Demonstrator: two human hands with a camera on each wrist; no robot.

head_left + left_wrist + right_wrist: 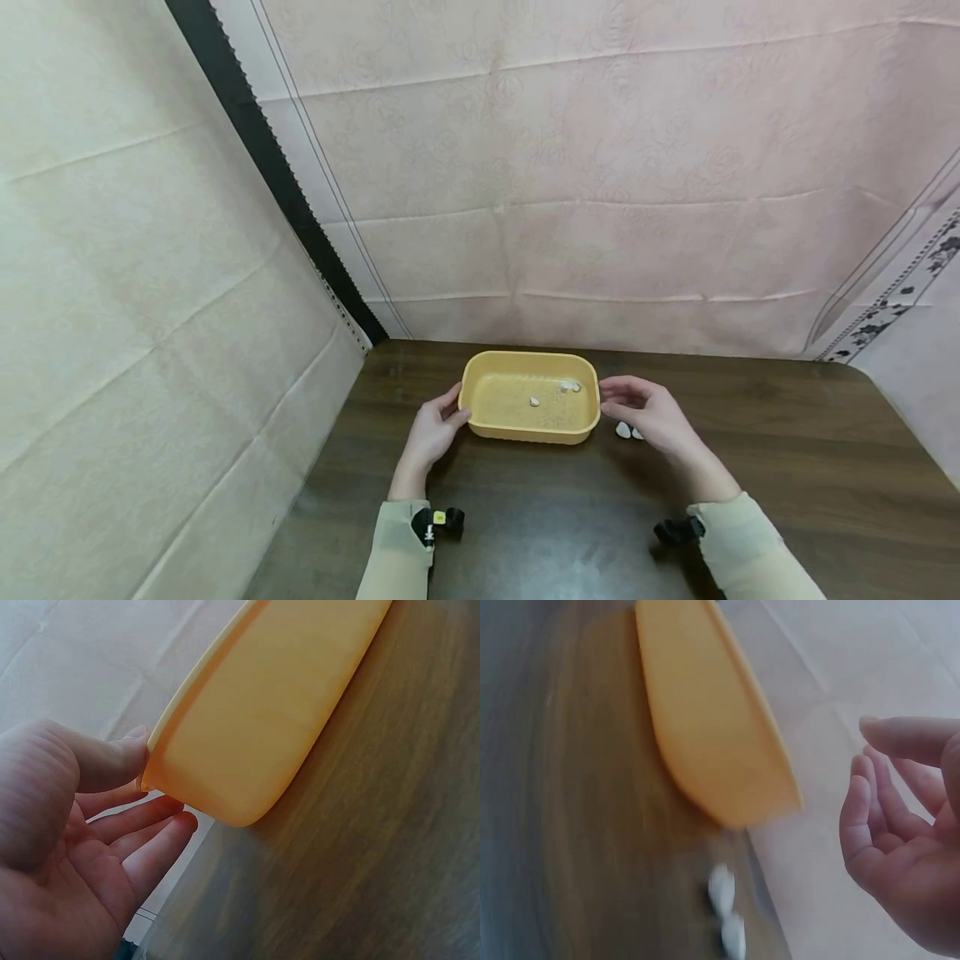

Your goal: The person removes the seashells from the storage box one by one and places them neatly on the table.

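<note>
- A pale cloth (150, 250) is covering the left side of the space, and a black strip (258, 146) is slanting down its edge toward the corner.
- A creased, pinkish back cloth (570, 167) is hanging behind the dark wood-grained surface (795, 433).
- The left hand (435, 427), below which a small black wrist camera (423, 525) is sitting on a pale sleeve (393, 558), is pinching the tray's left end: its thumb is pressing on the rim while the other fingers are reaching out below.
- The yellow tray (528, 356) is lying between the two hands, toward the far edge of the surface.
- Inside it, one white piece (534, 402) is lying near the middle, and a little white cluster (570, 387) is sitting farther right, toward the back.
- Two white objects (623, 430) are lying on the surface just beyond the tray's right end; the right wrist view is blurring them, so they may be pebbles or shells.
- The right hand (651, 412) is hovering near that end, its fingers curving loosely, thumb standing apart, gripping nothing.
- A floral band (900, 300) is running along the far right.
</note>
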